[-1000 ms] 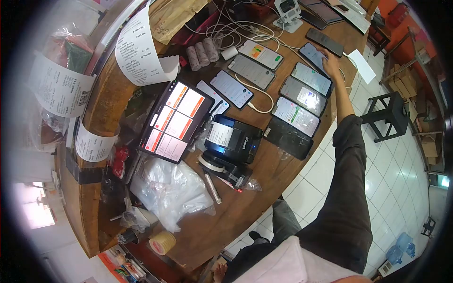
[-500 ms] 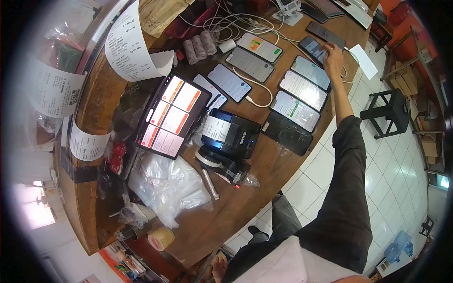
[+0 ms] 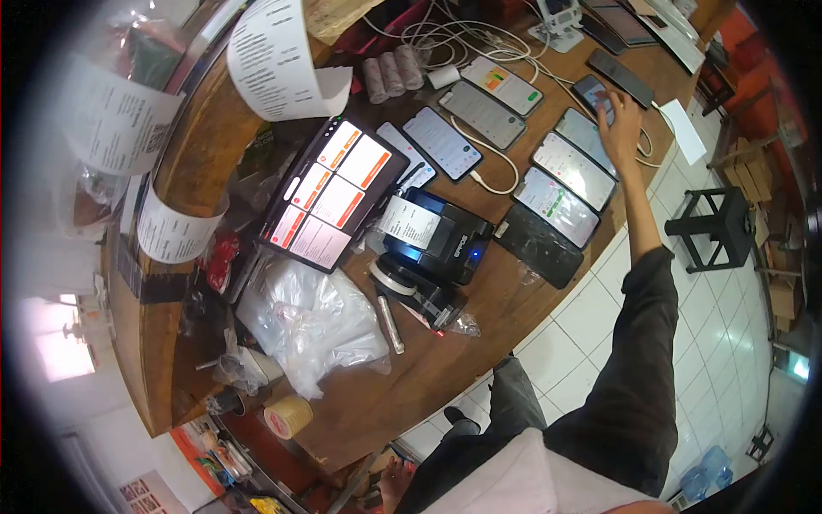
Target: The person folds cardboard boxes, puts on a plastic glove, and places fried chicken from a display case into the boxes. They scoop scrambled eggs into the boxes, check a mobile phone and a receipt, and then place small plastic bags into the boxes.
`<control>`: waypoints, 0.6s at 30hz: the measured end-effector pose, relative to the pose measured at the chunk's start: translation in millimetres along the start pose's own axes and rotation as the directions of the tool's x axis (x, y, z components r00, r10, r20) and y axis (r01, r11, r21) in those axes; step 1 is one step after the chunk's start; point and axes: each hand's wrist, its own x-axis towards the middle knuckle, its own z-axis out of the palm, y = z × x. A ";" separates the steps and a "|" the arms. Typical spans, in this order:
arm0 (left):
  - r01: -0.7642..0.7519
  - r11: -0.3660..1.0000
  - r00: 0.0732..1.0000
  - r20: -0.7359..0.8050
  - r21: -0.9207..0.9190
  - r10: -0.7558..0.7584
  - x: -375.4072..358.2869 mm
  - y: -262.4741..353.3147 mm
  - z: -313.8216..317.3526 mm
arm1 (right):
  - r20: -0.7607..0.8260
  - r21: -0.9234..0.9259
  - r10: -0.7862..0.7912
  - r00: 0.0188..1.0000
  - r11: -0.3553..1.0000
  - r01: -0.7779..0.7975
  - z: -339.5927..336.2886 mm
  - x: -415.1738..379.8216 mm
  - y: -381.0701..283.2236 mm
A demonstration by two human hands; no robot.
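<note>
My right hand reaches over the far end of the wooden counter. Its fingers are apart and rest at the screen of a dark smartphone lying on the wood; the hand covers part of it. Just beyond lies another dark phone. Nearer me, a row holds a phone with a pale screen, a white-screen phone, a chat-like-screen phone and a black face-down phone. Low at the bottom edge, my left hand hangs beside my body, fingers apart, apparently holding nothing.
A tablet with orange panels stands beside a black receipt printer. Plastic bags, a tape roll and paper rolls lie around. White cables tangle at the back. A black stool stands on the floor.
The view has shifted, so the counter and its things sit further right. My right hand stays at the dark phone, its fingers slightly repositioned on the screen.
</note>
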 end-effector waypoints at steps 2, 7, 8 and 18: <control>0.330 0.938 0.842 0.481 -0.102 -0.244 21.8 4.8 -7.0 | 0.096 0.101 -0.053 0.994 0.994 0.043 0.9 -6.4 -36.0; -0.053 0.979 0.997 0.071 0.195 0.040 -38.5 -2.1 85.0 | 0.182 0.656 -0.257 0.949 0.751 0.077 -28.0 -36.4 -160.0; -0.037 0.991 0.995 -0.088 0.128 0.048 -32.3 -2.9 75.2 | 0.229 0.705 -0.216 0.949 0.709 -0.008 -44.6 -47.0 -188.7; -0.282 0.943 0.951 -0.182 -0.174 0.251 -80.0 -6.4 -0.9 | 0.318 0.917 -0.655 0.685 0.029 -0.398 -165.1 -202.8 -428.1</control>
